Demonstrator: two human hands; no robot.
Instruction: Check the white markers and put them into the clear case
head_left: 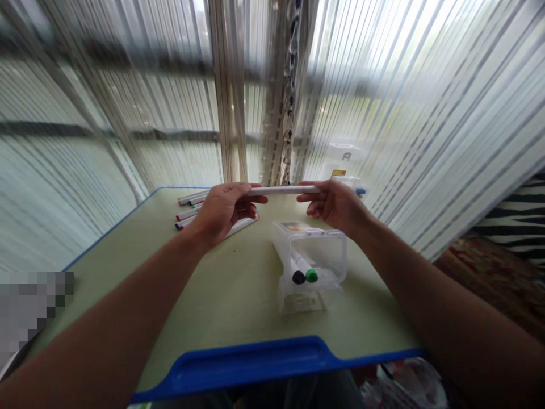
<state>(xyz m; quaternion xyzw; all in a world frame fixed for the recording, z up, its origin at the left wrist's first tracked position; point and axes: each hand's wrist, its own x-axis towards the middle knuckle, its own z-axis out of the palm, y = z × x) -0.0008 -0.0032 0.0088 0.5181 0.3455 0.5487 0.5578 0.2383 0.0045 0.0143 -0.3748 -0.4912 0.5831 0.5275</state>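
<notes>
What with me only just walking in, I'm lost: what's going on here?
A person holds a white pen above the table, left hand at one end and right hand at the other. Nearer the person, a clear plastic case lies with its open end facing them, a black-ended pen and a green-ended pen inside. Loose pens lie on the table, partly hidden by the left hand.

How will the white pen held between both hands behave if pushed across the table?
The white pen is probably stiff: it runs straight between the left hand and right hand. It is likely light, being slim and held by the fingers. Pushed sideways on the table, it may roll, though its cross-section is unclear.
</notes>
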